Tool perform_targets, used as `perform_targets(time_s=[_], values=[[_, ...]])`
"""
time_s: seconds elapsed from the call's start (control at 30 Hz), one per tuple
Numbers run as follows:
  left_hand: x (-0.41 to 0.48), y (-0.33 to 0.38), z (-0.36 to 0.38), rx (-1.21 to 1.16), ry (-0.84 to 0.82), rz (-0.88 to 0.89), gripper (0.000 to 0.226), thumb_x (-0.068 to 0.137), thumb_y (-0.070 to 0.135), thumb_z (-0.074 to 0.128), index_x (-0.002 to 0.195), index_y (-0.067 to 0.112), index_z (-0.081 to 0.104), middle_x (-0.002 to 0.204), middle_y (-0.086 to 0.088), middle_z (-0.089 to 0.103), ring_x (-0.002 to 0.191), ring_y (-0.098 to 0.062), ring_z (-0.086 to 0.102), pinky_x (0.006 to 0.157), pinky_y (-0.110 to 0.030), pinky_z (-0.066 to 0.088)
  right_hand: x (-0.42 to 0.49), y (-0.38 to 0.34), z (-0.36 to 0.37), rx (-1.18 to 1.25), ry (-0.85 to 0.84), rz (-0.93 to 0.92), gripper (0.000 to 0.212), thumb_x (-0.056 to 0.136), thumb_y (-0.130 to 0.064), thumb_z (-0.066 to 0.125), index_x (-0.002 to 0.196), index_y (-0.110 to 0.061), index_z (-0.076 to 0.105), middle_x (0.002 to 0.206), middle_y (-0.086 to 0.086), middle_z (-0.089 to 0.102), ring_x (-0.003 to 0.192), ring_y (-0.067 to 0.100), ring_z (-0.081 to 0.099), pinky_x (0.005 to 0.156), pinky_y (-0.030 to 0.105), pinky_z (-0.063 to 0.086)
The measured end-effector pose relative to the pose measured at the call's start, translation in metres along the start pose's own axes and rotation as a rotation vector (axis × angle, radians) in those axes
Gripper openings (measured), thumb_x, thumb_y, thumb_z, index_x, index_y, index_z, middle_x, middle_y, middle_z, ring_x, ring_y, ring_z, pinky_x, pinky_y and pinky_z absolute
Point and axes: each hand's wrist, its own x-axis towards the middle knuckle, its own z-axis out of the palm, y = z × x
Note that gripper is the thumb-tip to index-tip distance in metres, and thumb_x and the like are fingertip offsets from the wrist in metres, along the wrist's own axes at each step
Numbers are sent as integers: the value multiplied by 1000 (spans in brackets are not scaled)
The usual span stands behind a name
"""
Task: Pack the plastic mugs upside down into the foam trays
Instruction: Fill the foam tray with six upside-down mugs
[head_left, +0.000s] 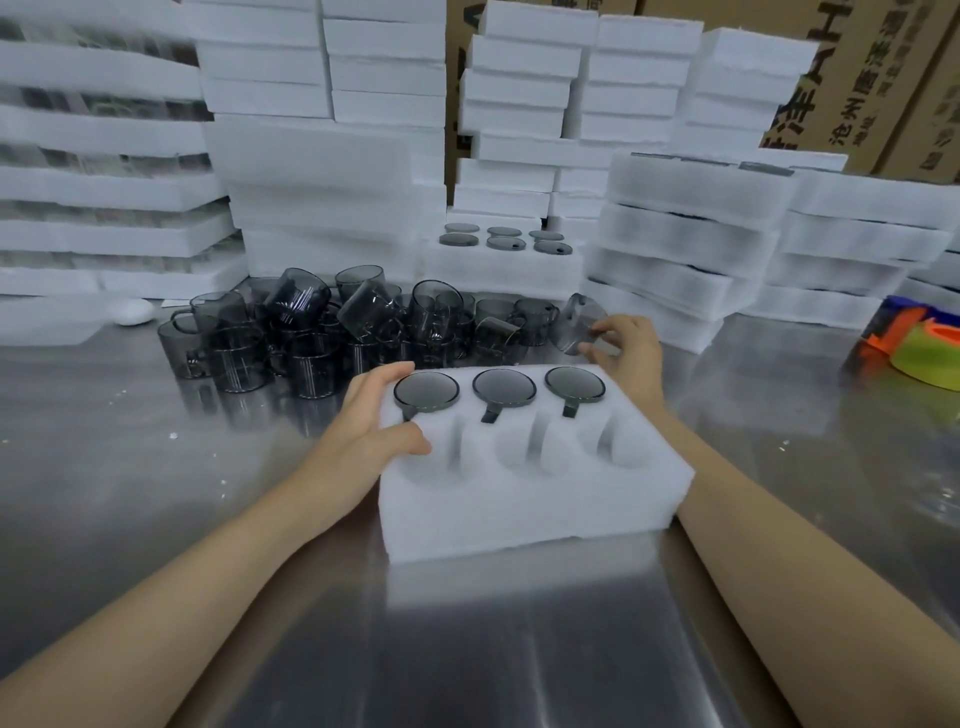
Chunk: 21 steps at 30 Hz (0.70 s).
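Observation:
A white foam tray (530, 504) lies on the steel table in front of me. Its far row holds three smoke-grey plastic mugs upside down (426, 391) (503, 387) (574, 384); the three near pockets (519, 447) stand empty. My left hand (374, 421) rests on the tray's left end, thumb on top, fingers along the far corner. Behind the tray's right corner, my right hand (626, 348) pinches a tilted grey mug (581, 319) just above the table. A heap of loose grey mugs (337, 332) lies behind the tray.
Stacks of white foam trays (675, 249) wall in the back and both sides; one filled tray (498, 260) shows mug bottoms. Cardboard boxes (872, 78) stand behind. An orange and green object (914, 343) lies at the right edge. A white lump (132, 312) sits left.

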Motion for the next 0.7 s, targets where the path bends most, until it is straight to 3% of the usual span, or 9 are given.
perform_targets(time_s=[0.1,0.17,0.27,0.33,0.43,0.5,0.53,0.6,0.7], values=[[-3,5,-1,16,-10,6,66,60,30,64,122,48,48,131,20,40,124,-4,44,110,-43,36,-15,-8,-13,278,171,180,15,82,-1,70,94,-4,62,109,20,59,85,21,60,81,32,52],[-4,7,-1,29,0,3,63,60,30,64,118,49,49,130,19,41,122,-4,44,110,-42,36,-28,-8,-23,406,219,261,14,84,-4,70,93,-7,60,99,19,62,75,18,61,73,28,52],[-4,7,0,59,15,-9,64,58,32,64,119,48,49,130,18,41,123,-6,44,110,-42,35,-46,-13,-35,447,203,213,12,85,-6,70,92,-6,61,88,6,62,68,0,61,66,11,48],[-5,6,1,62,22,-17,65,58,33,64,119,49,48,130,18,41,124,-8,43,110,-43,35,-52,-26,-43,474,157,176,12,85,-7,70,94,-5,62,85,-1,63,67,-7,60,66,8,47],[-6,6,2,49,22,-12,63,60,32,65,117,50,48,126,25,40,125,-8,42,110,-44,35,-52,-55,-57,681,63,146,13,85,-2,68,92,-8,59,84,-9,67,77,8,64,85,29,55],[-6,6,2,45,13,-3,60,61,32,65,115,52,48,125,28,38,126,-7,41,110,-44,35,-52,-77,-62,745,62,51,16,81,1,72,87,-11,62,102,8,65,89,17,65,93,39,53],[-5,5,2,43,13,0,59,61,31,65,113,53,48,125,28,38,126,-7,41,110,-44,35,-54,-89,-62,702,82,-30,17,78,0,75,84,-12,64,110,16,60,97,16,64,91,34,54],[-3,3,1,44,17,4,59,60,31,65,111,54,48,125,26,39,126,-6,41,111,-43,34,-64,-108,-56,595,95,-208,21,74,0,78,80,-16,66,114,12,51,104,10,62,85,22,53],[-1,1,1,57,18,11,60,59,33,65,112,55,47,127,22,39,126,-7,40,111,-43,33,-85,-122,-37,392,9,-453,16,72,-3,80,78,-11,67,111,4,45,103,11,57,84,22,52]])
